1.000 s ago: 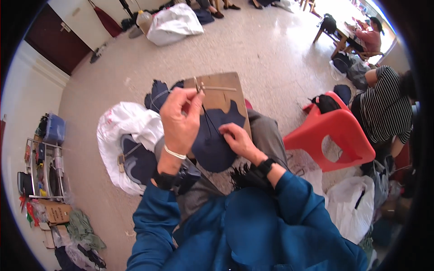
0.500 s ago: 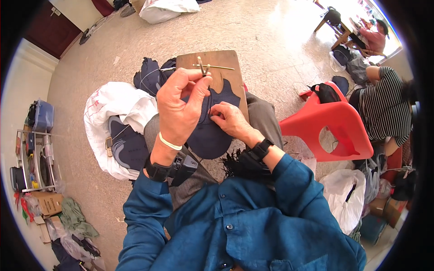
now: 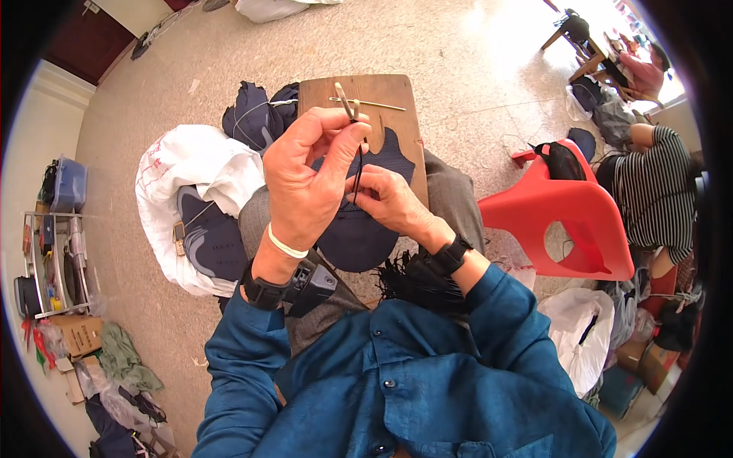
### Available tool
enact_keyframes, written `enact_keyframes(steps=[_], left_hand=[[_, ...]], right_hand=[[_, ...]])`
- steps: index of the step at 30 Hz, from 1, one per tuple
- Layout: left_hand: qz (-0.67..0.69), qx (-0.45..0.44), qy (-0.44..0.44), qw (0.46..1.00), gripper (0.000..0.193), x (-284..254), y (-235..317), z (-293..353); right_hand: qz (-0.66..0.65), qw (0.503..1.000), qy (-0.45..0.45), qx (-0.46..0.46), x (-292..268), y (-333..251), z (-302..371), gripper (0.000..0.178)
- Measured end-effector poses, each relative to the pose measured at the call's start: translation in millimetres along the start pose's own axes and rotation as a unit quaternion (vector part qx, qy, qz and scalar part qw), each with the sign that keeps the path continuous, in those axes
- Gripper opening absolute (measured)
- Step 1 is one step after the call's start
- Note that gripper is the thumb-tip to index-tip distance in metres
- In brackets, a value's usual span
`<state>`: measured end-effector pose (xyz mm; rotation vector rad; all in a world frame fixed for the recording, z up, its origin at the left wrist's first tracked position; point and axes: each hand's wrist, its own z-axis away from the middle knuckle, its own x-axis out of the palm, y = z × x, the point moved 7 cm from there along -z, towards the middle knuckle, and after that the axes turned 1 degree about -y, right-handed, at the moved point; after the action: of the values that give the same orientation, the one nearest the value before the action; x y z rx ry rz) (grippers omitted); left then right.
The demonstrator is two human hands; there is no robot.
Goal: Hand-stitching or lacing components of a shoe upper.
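Note:
My left hand (image 3: 309,175) is raised over a wooden board (image 3: 398,88), its thumb and fingers pinching a small forked tool (image 3: 347,101) with two prongs pointing up; I cannot make out its exact kind. From those fingertips a black cord (image 3: 360,159) runs down to my right hand (image 3: 393,200), which pinches its lower part. Under both hands a dark navy fabric piece (image 3: 355,248) with a curved outline lies across the board and toward my lap. A thin metal rod (image 3: 382,105) rests on the board beyond my fingers.
Left of the board are a tied navy bundle (image 3: 250,118) and a white sack (image 3: 164,164) holding more navy pieces (image 3: 217,248). A black fringed bundle (image 3: 401,282) lies by my lap. On the right stands a red plastic chair (image 3: 527,210), with a person in stripes (image 3: 649,187) beyond it.
My right hand has lifted slightly off the navy fabric and moved right, and the black cord now shows between my hands. My left hand still holds the forked tool. The view has shifted a little.

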<state>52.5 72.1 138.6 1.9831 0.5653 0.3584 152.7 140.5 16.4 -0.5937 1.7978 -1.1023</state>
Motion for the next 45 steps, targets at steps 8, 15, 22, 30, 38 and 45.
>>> enact_keyframes(steps=[8, 15, 22, 30, 38, 45], left_hand=[[-0.021, -0.08, 0.092, 0.992, 0.019, -41.6, -26.8, 7.5], [-0.072, -0.167, 0.167, 0.969, 0.02, -142.6, -82.3, 58.2], [-0.135, -0.27, 0.153, 0.941, 0.021, -183.4, -83.9, 75.2], [-0.158, -0.3, -0.017, 0.94, 0.019, -115.3, -90.2, 68.3], [-0.387, -0.075, -0.164, 0.904, 0.011, -37.7, -93.6, 72.3], [-0.442, -0.045, -0.24, 0.863, 0.005, -24.3, -102.4, 69.2]], right_hand=[[-0.304, 0.946, 0.074, 0.085, -14.9, 23.2, 1.6, 0.011], [-0.523, 0.826, 0.157, 0.139, -48.6, 44.5, 31.2, 0.023], [-0.555, 0.766, 0.248, 0.207, -78.0, 79.2, 68.0, 0.011], [-0.258, 0.901, 0.189, 0.293, -83.2, 56.9, 63.3, 0.014], [-0.022, 0.979, 0.052, 0.195, -20.1, 23.7, 62.6, 0.021], [0.019, 0.992, 0.094, 0.08, -13.0, 16.8, 45.3, 0.009]])
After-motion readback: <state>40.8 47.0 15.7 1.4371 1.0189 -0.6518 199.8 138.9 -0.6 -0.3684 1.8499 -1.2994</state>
